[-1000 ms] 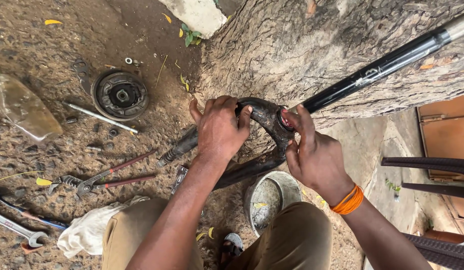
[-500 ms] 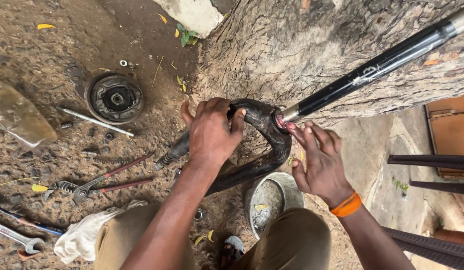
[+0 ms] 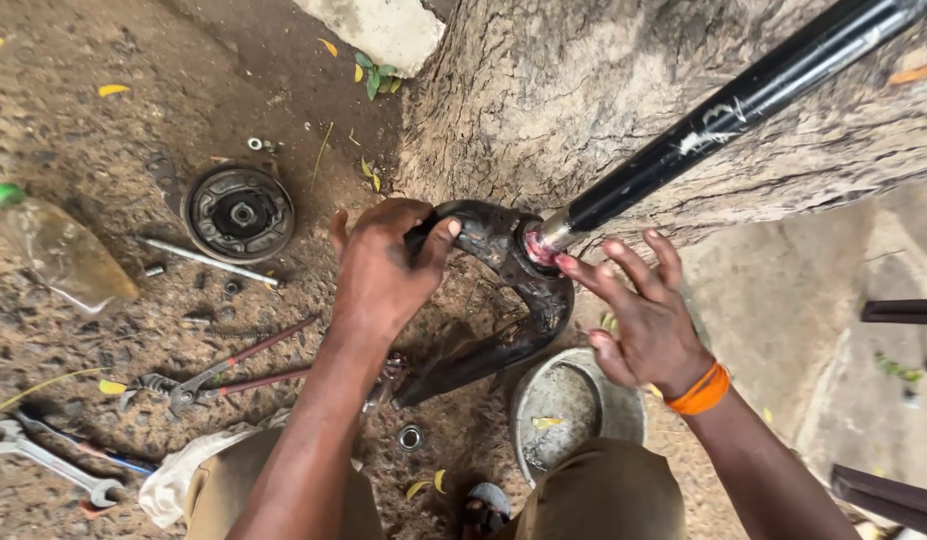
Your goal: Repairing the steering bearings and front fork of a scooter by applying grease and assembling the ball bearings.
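A round metal bowl [image 3: 575, 415] sat on the dirt ground [image 3: 103, 140] between the person's knees, holding a smear of greyish residue and a yellow leaf. A clear plastic bottle [image 3: 58, 255] with a green cap lay on its side at the left, its contents too dim to tell. The left hand [image 3: 383, 270] was wrapped over the top of the black bicycle fork crown [image 3: 503, 260], fingers curled shut on it, thumb pressing the metal. The fork stood against the tree trunk [image 3: 623, 90], its black steerer tube [image 3: 743, 100] slanting up to the right. The right hand [image 3: 643, 320] was open just beside the pinkish greased joint [image 3: 536, 248], fingers spread, a fingertip touching it. Pliers [image 3: 218, 375], a wrench [image 3: 53, 465] and a brake drum [image 3: 238, 212] lay nearby.
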